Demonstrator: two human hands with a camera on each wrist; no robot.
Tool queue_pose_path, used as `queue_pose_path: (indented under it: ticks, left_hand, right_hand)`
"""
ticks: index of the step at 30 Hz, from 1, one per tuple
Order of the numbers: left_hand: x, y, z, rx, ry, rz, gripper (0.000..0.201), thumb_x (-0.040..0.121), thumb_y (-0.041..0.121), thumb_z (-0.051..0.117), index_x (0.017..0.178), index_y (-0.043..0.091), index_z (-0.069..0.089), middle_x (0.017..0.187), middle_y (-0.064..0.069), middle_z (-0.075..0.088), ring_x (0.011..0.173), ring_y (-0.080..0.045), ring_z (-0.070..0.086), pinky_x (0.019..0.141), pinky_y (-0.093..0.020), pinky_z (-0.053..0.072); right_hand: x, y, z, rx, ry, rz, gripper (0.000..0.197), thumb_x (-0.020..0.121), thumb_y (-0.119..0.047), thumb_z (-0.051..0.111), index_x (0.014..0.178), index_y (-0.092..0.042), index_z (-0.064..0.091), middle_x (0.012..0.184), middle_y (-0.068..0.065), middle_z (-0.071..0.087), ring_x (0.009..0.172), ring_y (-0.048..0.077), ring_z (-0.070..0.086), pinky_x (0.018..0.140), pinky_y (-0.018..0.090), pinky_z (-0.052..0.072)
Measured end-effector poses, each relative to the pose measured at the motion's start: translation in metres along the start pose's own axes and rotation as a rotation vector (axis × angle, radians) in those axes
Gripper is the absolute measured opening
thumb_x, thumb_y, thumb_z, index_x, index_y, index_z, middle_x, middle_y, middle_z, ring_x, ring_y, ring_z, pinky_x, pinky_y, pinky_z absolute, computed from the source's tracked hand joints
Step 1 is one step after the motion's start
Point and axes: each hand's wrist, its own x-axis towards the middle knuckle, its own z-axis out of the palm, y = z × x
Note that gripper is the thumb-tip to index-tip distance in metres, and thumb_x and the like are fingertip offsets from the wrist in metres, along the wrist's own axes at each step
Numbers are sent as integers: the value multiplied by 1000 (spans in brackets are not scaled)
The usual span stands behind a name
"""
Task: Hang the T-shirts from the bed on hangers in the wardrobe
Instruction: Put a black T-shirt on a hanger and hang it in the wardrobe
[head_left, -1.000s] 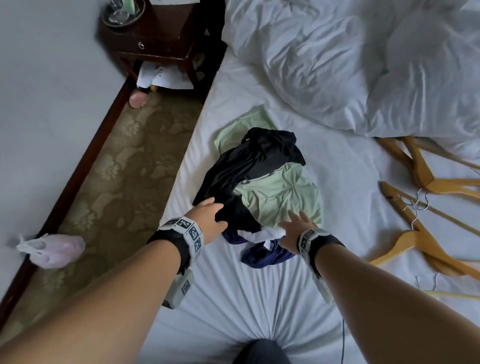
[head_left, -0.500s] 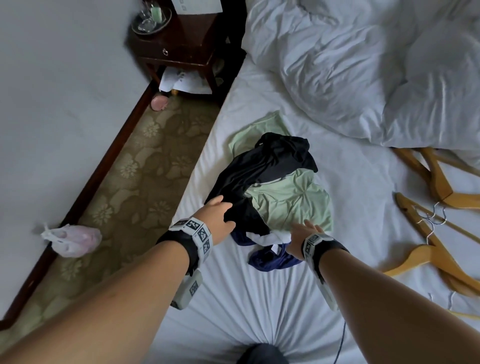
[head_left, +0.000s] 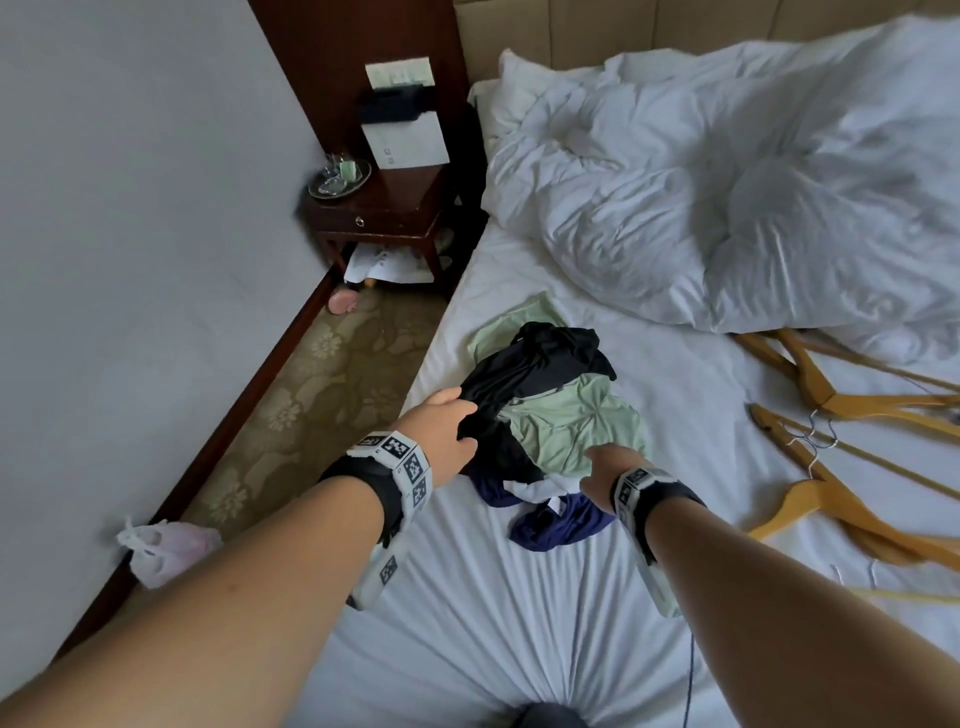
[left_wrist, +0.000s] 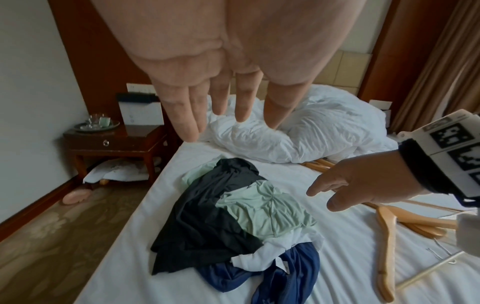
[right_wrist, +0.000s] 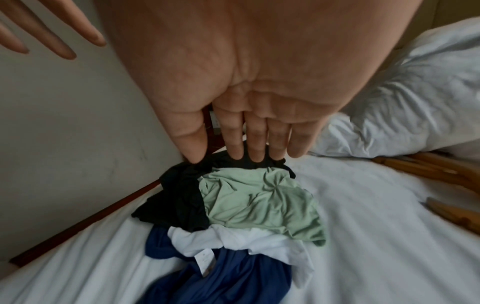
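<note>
a heap of t-shirts (head_left: 545, 431) lies on the white bed (head_left: 519, 613), close to its left edge and about halfway along it. a black shirt (left_wrist: 205, 222) drapes over the left side of the heap, a pale green shirt (right_wrist: 259, 203) sits on top toward the right, and a white shirt (right_wrist: 233, 240) and a navy shirt (right_wrist: 228, 275) spill out at the near side. another bit of pale green cloth shows at the far side, under the black one

the left hand (head_left: 441, 436) is at the left side of the heap, its fingers (left_wrist: 187, 115) straight and spread, holding nothing; the head view puts it right against the black shirt, but whether it touches the cloth cannot be told. the right hand (head_left: 608, 475) is over the near right part of the heap, above the green shirt, its fingers (right_wrist: 254, 142) also straight and close together, gripping nothing

wooden hangers (head_left: 831, 431) lie in a loose tangle near the right edge of the bed, well apart from the shirts. a rumpled white duvet (head_left: 727, 208) covers the head end. a dark wooden nightstand (head_left: 384, 213) stands beside the head of the bed on the left, with a small tray (head_left: 340, 179) on top. a knotted plastic bag (head_left: 161, 551) lies on the patterned floor by the wall
</note>
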Motion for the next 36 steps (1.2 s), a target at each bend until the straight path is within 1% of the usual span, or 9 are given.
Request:
queue_pose_path:
  ticks: [5, 10, 13, 17, 24, 27, 29, 32, 36]
  left_hand:
    - [-84, -5, -2, -39, 56, 23, 54, 99, 37, 55, 152, 32, 44, 167, 18, 17, 120, -7, 55, 95, -25, 47]
    - [-146, -15, -6, -36, 13, 20, 57, 102, 37, 54, 155, 26, 41, 168, 8, 19, 142, -15, 44, 107, -27, 41]
    - [-162, -9, -18, -87, 30, 16, 57, 104, 36, 52, 157, 21, 39, 166, 4, 28, 142, -18, 43, 105, -27, 40]
    - [-169, -3, -21, -150, 37, 14, 57, 104, 37, 53, 157, 23, 38, 163, 3, 34, 135, -19, 50, 92, -23, 39]
    - [-112, -25, -11, -220, 31, -95, 59, 101, 41, 55, 156, 28, 39, 148, 1, 54, 116, -19, 62, 87, -28, 49]
    - [-69, -34, 12, -264, -8, -169, 58, 100, 41, 54, 155, 30, 39, 135, 1, 62, 88, -12, 64, 67, -25, 46]
    - [-43, -39, 29, -302, -52, -222, 57, 101, 40, 53, 155, 31, 38, 131, 2, 62, 80, -9, 61, 60, -22, 43]
    - [-9, -50, 50, -353, -111, -287, 58, 102, 37, 52, 157, 29, 37, 146, -1, 56, 94, -14, 60, 73, -24, 43]
    - [22, -68, 72, -418, -151, -380, 59, 101, 35, 52, 157, 29, 36, 152, -3, 50, 115, -22, 62, 86, -29, 47]
  right_hand:
    - [-81, -2, -9, -47, 101, -8, 56, 94, -26, 52, 149, -17, 46, 150, 7, 49, 133, 29, 52, 105, 40, 48]
    - [-162, 7, -21, -90, 152, -12, 55, 95, -35, 56, 147, -19, 49, 149, 7, 50, 131, 29, 54, 103, 38, 49]
    - [-182, 20, -40, -95, 179, 43, 57, 98, -33, 55, 151, -17, 44, 154, 8, 43, 135, 29, 51, 107, 37, 46]
    - [-185, 21, -49, -102, 182, 60, 58, 99, -33, 54, 153, -17, 41, 155, 9, 42, 136, 30, 50, 107, 39, 46]
    - [-113, -5, -46, -125, 94, -30, 55, 92, -27, 54, 146, -17, 47, 145, 9, 51, 125, 30, 57, 98, 38, 51]
    - [-56, -12, -40, -100, 30, -59, 52, 91, -25, 53, 143, -18, 49, 139, 9, 58, 120, 29, 59, 93, 36, 52]
    - [-18, -19, -30, -85, -25, -76, 57, 90, -25, 52, 147, -19, 46, 140, 9, 58, 121, 28, 59, 91, 35, 51]
    - [31, -34, -12, -82, -116, -114, 65, 91, -29, 54, 154, -22, 38, 145, 8, 55, 126, 28, 57, 91, 33, 49]
    - [78, -62, 12, -96, -205, -204, 64, 87, -36, 55, 149, -24, 46, 144, 5, 58, 129, 28, 56, 103, 37, 48]
